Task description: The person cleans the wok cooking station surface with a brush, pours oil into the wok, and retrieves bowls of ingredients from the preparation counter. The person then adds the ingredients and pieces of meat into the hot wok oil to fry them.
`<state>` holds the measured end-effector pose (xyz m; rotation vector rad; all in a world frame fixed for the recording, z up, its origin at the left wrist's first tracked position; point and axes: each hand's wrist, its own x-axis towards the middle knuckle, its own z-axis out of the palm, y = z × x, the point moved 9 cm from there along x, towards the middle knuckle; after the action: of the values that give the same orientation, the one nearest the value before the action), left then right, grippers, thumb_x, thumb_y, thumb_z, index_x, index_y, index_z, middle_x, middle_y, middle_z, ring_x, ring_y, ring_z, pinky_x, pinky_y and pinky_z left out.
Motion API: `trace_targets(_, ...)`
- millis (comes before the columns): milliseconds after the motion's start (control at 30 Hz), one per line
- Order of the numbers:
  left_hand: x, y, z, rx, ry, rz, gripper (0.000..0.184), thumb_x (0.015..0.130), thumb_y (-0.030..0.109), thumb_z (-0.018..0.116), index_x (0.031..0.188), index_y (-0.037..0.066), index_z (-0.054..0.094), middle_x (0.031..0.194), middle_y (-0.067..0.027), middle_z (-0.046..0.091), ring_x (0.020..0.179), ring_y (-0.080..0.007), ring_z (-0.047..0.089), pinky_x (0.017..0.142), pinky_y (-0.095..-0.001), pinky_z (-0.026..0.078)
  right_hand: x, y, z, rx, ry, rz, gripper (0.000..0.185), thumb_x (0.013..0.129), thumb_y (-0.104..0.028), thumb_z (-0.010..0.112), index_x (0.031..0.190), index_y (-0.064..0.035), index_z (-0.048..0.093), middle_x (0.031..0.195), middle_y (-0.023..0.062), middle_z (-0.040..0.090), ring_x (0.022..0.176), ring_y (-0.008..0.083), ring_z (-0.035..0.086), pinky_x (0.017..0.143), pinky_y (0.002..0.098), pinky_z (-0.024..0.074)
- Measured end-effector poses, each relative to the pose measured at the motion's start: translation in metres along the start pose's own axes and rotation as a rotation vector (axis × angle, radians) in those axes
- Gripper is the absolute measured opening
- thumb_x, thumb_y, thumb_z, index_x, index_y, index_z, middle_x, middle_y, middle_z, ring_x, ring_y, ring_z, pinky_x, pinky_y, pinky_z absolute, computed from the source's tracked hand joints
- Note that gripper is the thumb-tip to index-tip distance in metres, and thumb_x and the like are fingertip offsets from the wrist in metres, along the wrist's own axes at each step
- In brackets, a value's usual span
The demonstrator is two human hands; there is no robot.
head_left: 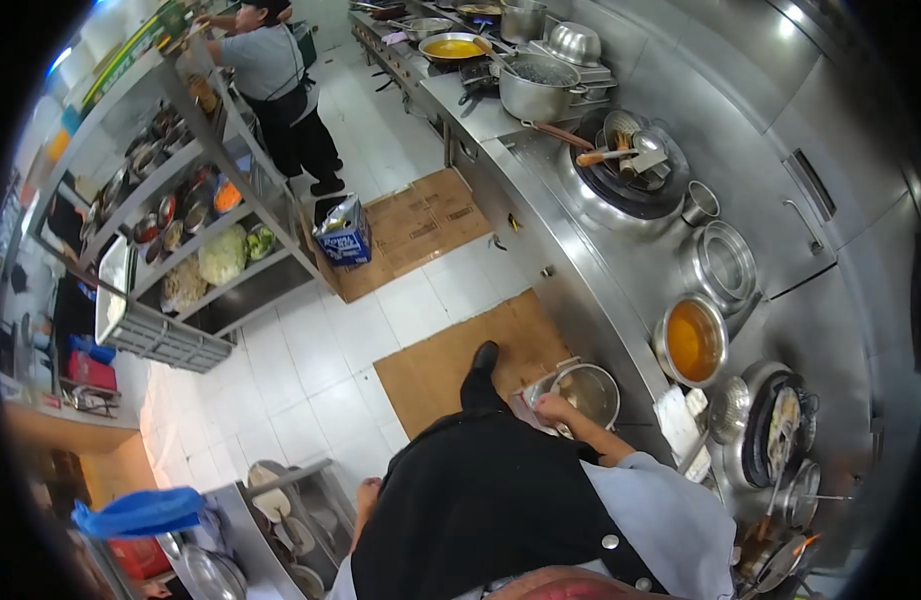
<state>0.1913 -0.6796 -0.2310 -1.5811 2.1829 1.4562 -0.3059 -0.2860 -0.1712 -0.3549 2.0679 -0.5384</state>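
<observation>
A long stainless-steel desk (621, 275) runs along the right; low beside its front, near a flat brown cardboard sheet (431, 370), is a round silvery metal pot (603, 388), probably stiff, weighty and slick when wet, best held by opposite rims. The right hand (553, 408) is at its rim, the left hand (369, 488) well apart; I cannot tell either's grip.

You've got a blue tin (345, 246) on the floor with big white letters, looks like "Royal" to me, rest too fuzzy. Your green panel (131, 66) and floor cardboard (413, 240) carry print too, but you can't make it out.
</observation>
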Motion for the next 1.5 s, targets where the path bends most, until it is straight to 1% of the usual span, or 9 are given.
trace_targets(400,0.148,0.189,0.013,0.904,-0.212,0.249,0.017,0.092,0.011,0.059,0.093,0.002,0.073,0.094,-0.0137,0.076,0.09,-0.0291,0.075,0.08,-0.0429,0.057,0.161,-0.176,-0.177,0.07,-0.076,-0.21,0.027,0.093,-0.031,0.071,0.095,-0.0041,0.075,0.081,0.0098,0.073,0.068,0.0179,0.068,0.066,0.0365,0.0551)
trace_targets(433,0.168,0.235,0.012,0.824,-0.092,0.479,0.015,0.091,0.012,0.061,0.091,0.001,0.072,0.093,-0.0139,0.076,0.087,-0.026,0.074,0.079,-0.0427,0.057,0.171,-0.183,-0.194,0.061,-0.077,-0.213,0.027,0.093,-0.031,0.071,0.095,-0.0041,0.075,0.081,0.0098,0.073,0.068,0.0179,0.068,0.066,0.0365,0.0551)
trace_targets(500,0.17,0.296,-0.022,-0.348,0.175,-0.235,0.016,0.091,0.013,0.064,0.096,0.0,0.072,0.088,-0.0121,0.075,0.083,-0.022,0.072,0.075,-0.0399,0.057,0.2,-0.189,-0.225,0.057,-0.041,-0.192,0.028,0.093,-0.03,0.072,0.093,-0.0027,0.074,0.078,0.0087,0.072,0.067,0.0182,0.067,0.065,0.0364,0.0549)
trace_targets(600,0.22,0.386,-0.002,-0.318,0.08,-0.233,0.019,0.092,0.014,0.067,0.102,-0.001,0.072,0.087,-0.009,0.073,0.081,-0.0198,0.07,0.072,-0.0353,0.057,0.217,-0.214,-0.264,0.132,0.012,-0.191,0.028,0.094,-0.03,0.072,0.094,-0.0015,0.072,0.079,0.0064,0.072,0.069,0.0181,0.067,0.067,0.0352,0.0551)
trace_targets(900,0.411,0.463,0.06,0.729,-0.458,0.4,0.024,0.084,0.027,0.073,0.105,0.016,0.075,0.102,-0.0055,0.078,0.095,-0.036,0.072,0.085,-0.0474,0.058,0.245,-0.2,-0.322,0.316,0.331,-0.438,0.039,0.096,-0.039,0.067,0.098,-0.0003,0.074,0.087,0.0157,0.075,0.08,0.0272,0.071,0.076,0.0401,0.0549)
trace_targets(1000,0.489,0.493,0.068,1.064,-0.723,0.665,0.024,0.084,0.026,0.074,0.105,0.015,0.075,0.102,-0.0063,0.077,0.099,-0.0341,0.073,0.084,-0.0476,0.059,0.227,-0.187,-0.343,0.244,0.31,0.021,0.038,0.098,-0.037,0.062,0.098,0.0,0.073,0.082,0.0161,0.074,0.076,0.0282,0.07,0.073,0.0426,0.0544)
trace_targets(1200,0.674,0.595,0.079,0.48,-0.601,0.17,0.018,0.091,0.022,0.065,0.083,0.005,0.066,0.078,-0.0088,0.067,0.065,-0.0216,0.065,0.056,-0.0376,0.052,0.205,-0.214,-0.366,0.537,0.37,0.478,0.032,0.1,-0.029,0.059,0.091,-0.0007,0.072,0.074,0.0144,0.071,0.069,0.0253,0.068,0.065,0.0403,0.0525)
trace_targets(1300,0.726,0.669,0.096,-0.143,-0.497,-0.073,0.016,0.093,0.019,0.062,0.09,0.005,0.066,0.076,-0.0079,0.065,0.062,-0.0179,0.063,0.051,-0.0329,0.046,0.244,-0.159,-0.302,0.573,0.553,0.339,0.027,0.101,-0.024,0.062,0.087,-0.0016,0.07,0.074,0.0061,0.069,0.069,0.0162,0.065,0.064,0.031,0.0513)
trace_targets(1500,0.731,0.765,0.162,0.112,-0.727,-0.053,0.024,0.09,0.017,0.07,0.111,0.005,0.068,0.084,-0.007,0.068,0.066,-0.0175,0.065,0.054,-0.031,0.05,0.21,-0.238,-0.29,0.904,0.598,0.501,0.026,0.101,-0.023,0.063,0.088,-0.0015,0.07,0.076,0.0052,0.069,0.071,0.0154,0.064,0.065,0.0305,0.0514)
